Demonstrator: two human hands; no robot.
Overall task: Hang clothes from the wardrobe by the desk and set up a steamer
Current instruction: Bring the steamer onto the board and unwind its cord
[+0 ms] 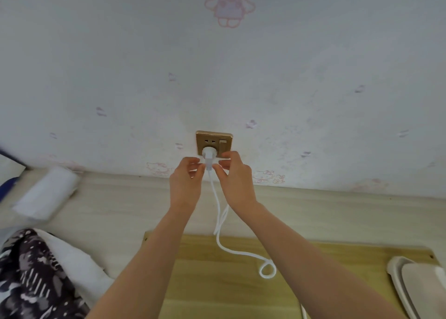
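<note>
Plug (207, 153) at the socket (214, 141) on the wall (289, 89), ahead of both hands, long axis straight into the plate, cable (217, 210) trailing down onto the desk (217, 289). Left hand (185, 176) and right hand (235, 173) equally near, one each side, fingertips curled in and pinching the plug's neck. Probably one straight push along that axis, if not home already

socket plate (214, 142) — glossy gold metal-look | plug (209, 154), cord (218, 212) — smooth white plastic | desk (217, 282) matt wood
</note>
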